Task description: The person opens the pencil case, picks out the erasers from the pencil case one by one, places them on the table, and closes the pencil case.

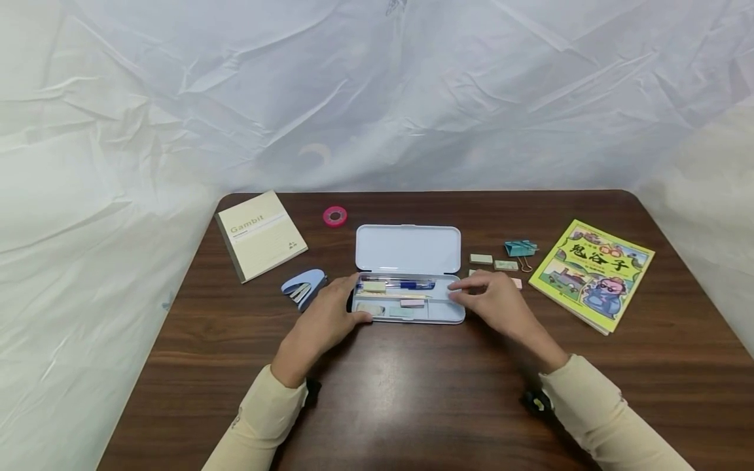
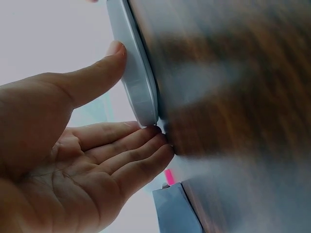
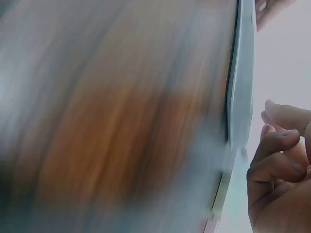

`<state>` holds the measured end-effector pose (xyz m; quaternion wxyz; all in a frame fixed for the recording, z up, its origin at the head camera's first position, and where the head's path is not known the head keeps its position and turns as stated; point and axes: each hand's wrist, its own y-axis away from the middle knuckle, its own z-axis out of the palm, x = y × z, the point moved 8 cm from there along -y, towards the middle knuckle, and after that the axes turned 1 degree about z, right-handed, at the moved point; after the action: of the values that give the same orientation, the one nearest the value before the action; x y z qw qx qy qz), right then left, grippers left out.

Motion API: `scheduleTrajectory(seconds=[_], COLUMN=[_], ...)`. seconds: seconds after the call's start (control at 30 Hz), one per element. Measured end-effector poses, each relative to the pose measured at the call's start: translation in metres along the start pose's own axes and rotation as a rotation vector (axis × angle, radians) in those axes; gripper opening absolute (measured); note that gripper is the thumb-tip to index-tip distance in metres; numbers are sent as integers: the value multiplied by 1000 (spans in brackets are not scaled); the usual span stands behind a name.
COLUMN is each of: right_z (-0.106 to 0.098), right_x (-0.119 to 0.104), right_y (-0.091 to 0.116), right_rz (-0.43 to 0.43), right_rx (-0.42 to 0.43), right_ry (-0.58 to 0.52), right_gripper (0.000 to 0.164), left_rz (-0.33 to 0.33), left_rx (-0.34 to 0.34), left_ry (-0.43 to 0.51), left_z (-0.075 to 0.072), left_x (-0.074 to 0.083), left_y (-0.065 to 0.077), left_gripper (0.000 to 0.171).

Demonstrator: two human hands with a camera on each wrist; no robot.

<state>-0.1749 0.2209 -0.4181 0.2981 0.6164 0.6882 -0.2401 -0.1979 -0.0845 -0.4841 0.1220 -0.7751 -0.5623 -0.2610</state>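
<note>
A pale blue pencil case (image 1: 436, 320) lies on the table with its lid (image 1: 408, 248) raised at the back. In it are a blue pen (image 1: 417, 285), a pencil (image 1: 406, 296) and several erasers, among them a pink eraser (image 1: 412, 303) and a yellowish eraser (image 1: 374, 286). My left hand (image 1: 326, 313) holds the left end of the case, thumb at the front edge and extended fingers against the end, as the left wrist view shows. Over the case's right end hovers my right hand (image 1: 497, 304), thumb and index finger apart, the other fingers loosely bent, with nothing visible between them.
Left of the case are a light blue stapler (image 1: 304, 286), a cream notebook (image 1: 262, 235) and a pink round item (image 1: 334, 216). To the right lie several erasers, including a whitish eraser (image 1: 481, 259), a teal binder clip (image 1: 521, 248) and a yellow-covered book (image 1: 592, 275).
</note>
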Motion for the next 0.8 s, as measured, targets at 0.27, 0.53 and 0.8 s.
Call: scheduleTrajectory(seconds=[0.27, 0.53, 0.8], right_z=[31, 45, 48], right_x=[-29, -37, -39], right_y=[-4, -8, -9], right_rz=[-89, -117, -108], right_rx=[-70, -112, -113], right_ry=[-11, 0, 13], right_gripper=[11, 11, 12], left_rz=[-6, -8, -6], left_rx=[4, 4, 18], left_ry=[-1, -18, -6], left_z=[0, -1, -5], left_x=[0, 3, 8], left_y=[0, 1, 4], left_gripper=[95, 93, 92])
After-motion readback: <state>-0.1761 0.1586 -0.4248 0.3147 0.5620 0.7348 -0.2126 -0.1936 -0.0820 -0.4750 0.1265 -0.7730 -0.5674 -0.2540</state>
